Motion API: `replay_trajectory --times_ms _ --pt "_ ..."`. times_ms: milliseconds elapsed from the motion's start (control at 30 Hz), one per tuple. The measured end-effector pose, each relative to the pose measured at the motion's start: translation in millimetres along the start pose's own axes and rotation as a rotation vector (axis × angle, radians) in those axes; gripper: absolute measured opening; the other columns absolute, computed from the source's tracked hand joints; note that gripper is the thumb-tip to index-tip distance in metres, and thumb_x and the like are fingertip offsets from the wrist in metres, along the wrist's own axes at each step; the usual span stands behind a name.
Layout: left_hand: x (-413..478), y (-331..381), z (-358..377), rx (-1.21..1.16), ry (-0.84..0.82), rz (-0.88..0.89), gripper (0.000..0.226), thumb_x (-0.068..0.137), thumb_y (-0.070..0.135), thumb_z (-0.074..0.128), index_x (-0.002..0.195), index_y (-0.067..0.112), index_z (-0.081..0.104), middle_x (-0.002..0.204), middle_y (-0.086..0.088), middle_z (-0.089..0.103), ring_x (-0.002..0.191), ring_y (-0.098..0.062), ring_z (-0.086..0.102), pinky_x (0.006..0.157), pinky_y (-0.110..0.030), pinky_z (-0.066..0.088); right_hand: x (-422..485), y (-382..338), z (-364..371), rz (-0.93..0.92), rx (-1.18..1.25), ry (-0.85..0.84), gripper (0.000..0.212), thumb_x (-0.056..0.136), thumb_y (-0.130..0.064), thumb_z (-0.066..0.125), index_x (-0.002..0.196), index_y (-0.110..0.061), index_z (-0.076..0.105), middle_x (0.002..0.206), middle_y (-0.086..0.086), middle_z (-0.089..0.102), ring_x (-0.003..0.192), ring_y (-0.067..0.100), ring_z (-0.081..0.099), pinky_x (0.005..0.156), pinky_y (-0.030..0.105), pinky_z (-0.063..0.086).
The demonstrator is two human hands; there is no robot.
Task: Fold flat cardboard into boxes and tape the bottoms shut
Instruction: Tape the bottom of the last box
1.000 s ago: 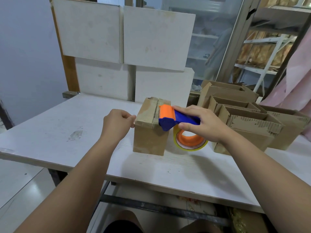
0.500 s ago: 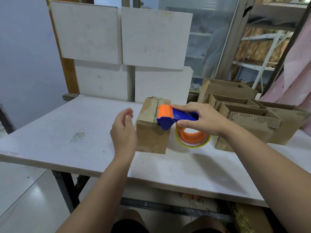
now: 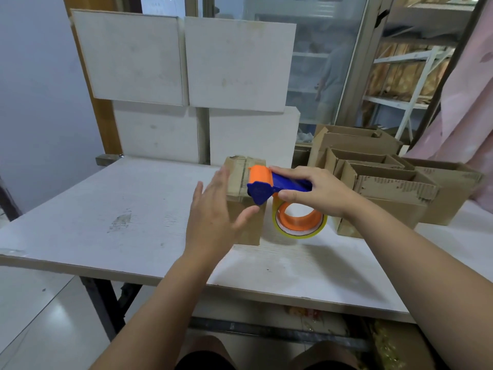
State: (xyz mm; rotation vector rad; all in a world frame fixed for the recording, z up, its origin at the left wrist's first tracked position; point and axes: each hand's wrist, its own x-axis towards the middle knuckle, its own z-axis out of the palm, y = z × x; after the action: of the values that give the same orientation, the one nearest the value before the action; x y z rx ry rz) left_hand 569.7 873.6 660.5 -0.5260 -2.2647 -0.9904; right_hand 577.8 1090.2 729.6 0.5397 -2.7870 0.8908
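A: Where do we find the box?

B: The box [image 3: 250,227] stands near the middle of the table [image 3: 106,209], closed flaps up. We can see a seam running front to back along its top.

A: And the left hand?

B: The left hand [image 3: 213,212] is spread flat, fingers straight and slightly apart, with the palm turned to the box's left side. Its thumb reaches across the front face, and the tip is just under the blue nose of the tape gun [image 3: 289,184]. We cannot tell whether the palm touches the cardboard or hovers just beside it.

A: What do we make of the right hand?

B: The right hand [image 3: 318,192] grips the tape gun by its blue handle, fingers curled over the top and thumb underneath. The orange roller [image 3: 260,173] sits at the right edge of the box's top. The roll [image 3: 298,221] hangs below, just beside the box's right wall. We cannot tell whether it rests on the table.

A: What else do we see?

B: Several open boxes [image 3: 386,184] are crowded together on the table's right end, behind the right wrist. White panels [image 3: 133,57] lean at the table's far edge. Behind the glass on the right we see shelves [image 3: 400,100] holding brown bundles.
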Motion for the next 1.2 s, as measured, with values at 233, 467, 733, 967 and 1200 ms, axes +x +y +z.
replay_trajectory --times_ms 233,467,733,967,1200 --pt "16.6 -13.1 13.4 0.325 0.030 0.327 0.022 0.074 0.014 0.079 0.095 0.015 0.072 0.090 0.001 0.071 0.078 -0.024 0.065 0.053 -0.025 0.043 -5.7 8.8 7.9 0.010 0.233 0.037 0.043 0.083 -0.050 0.063 0.122 -0.054 0.046 0.124 -0.021 0.057 0.106 -0.009 0.055 0.086 0.010 0.043" --pt "22.8 -17.2 11.0 0.315 0.070 0.354 0.016 0.072 0.018 0.082 0.084 0.019 0.073 0.082 0.004 0.071 0.065 -0.023 0.066 0.047 -0.023 0.039 -13.7 12.0 2.8 -0.034 0.391 0.220 0.044 0.083 -0.038 0.058 0.124 -0.048 0.047 0.123 -0.016 0.059 0.101 -0.009 0.059 0.080 0.009 0.044" --pt "26.2 -19.5 9.3 0.294 0.065 0.348 0.012 0.079 0.030 0.064 0.083 0.023 0.074 0.079 0.007 0.070 0.061 -0.021 0.065 0.050 -0.019 0.033 -9.7 13.5 1.3 -0.088 -0.117 0.135 0.057 0.076 -0.059 0.059 0.127 -0.062 0.034 0.097 -0.022 0.055 0.089 -0.004 0.050 0.075 0.007 0.032" --pt "24.0 -18.0 6.0 0.285 0.061 0.351 0.010 0.081 0.028 0.064 0.083 0.025 0.073 0.084 0.009 0.072 0.064 -0.019 0.068 0.051 -0.019 0.034 -28.1 25.9 -3.1 -0.019 0.443 0.292 0.053 0.078 -0.031 0.062 0.127 -0.042 0.047 0.113 -0.023 0.061 0.094 -0.010 0.061 0.077 0.009 0.046" --pt "25.9 -13.5 6.5 0.281 -0.029 0.239 0.013 0.089 0.027 0.065 0.097 0.023 0.074 0.099 0.005 0.072 0.083 -0.024 0.067 0.059 -0.024 0.031 -40.9 34.2 4.3 -0.007 0.008 0.176 0.060 0.082 -0.036 0.072 0.121 -0.064 0.036 0.099 -0.011 0.059 0.085 -0.001 0.053 0.074 0.015 0.039"
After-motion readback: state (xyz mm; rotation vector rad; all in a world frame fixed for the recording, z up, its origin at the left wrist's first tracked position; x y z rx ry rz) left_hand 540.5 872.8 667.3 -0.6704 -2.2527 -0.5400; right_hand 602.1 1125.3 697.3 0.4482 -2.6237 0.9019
